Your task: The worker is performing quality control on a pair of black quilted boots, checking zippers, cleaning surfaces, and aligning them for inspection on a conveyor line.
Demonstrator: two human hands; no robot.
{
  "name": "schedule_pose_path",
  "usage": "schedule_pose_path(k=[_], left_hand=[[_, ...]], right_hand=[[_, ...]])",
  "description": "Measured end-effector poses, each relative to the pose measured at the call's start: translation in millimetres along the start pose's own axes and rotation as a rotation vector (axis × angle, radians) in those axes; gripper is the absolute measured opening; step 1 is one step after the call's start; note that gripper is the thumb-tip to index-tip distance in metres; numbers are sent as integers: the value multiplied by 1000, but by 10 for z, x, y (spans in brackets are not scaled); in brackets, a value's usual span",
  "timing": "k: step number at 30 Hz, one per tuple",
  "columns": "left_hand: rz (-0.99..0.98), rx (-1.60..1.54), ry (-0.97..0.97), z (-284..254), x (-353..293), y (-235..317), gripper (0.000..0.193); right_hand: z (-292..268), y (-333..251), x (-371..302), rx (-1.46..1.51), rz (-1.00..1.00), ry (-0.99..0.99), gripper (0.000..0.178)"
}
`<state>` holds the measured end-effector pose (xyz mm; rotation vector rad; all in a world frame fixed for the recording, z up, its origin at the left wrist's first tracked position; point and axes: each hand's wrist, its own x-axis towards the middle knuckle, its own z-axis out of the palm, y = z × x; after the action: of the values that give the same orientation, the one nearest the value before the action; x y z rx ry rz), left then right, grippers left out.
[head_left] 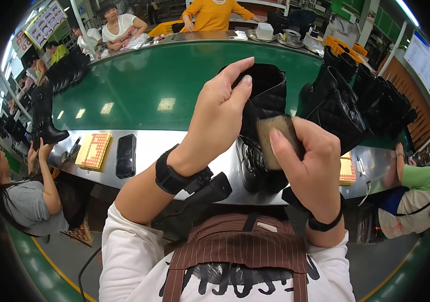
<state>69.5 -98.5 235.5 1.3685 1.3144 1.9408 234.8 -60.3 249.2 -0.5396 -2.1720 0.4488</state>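
Note:
A black quilted boot (268, 98) stands upright in front of me over the metal ledge (169, 146). My left hand (220, 113) grips the boot's top rim, with fingers curled over the opening. A tan rectangular block (274, 137), like a small brush or sponge, is pressed against the boot's shaft by my right hand (308, 161), which is shut on it. Black laces or cords hang at the boot's lower part (250, 156).
A green conveyor belt (139, 85) runs ahead, lined with black boots at right (356, 95) and left (46, 113). A black phone (126, 155) and a yellow patterned box (93, 150) lie on the ledge. Other people sit at left (29, 196), right (411, 196) and across the belt.

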Motion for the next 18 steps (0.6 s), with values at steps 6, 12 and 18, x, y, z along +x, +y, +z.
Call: schedule_pose_path(k=[6,12,18], left_hand=[[-2,94,-61,7,2,42,39],[15,118,-45,5,6,53,39],[27,97,-46,28,-14,54,38]], right_hand=[[62,4,154,157,44,202,30],[-43,-20,26,27,74,-87,31],[179,27,112,-48,-107,275,25]])
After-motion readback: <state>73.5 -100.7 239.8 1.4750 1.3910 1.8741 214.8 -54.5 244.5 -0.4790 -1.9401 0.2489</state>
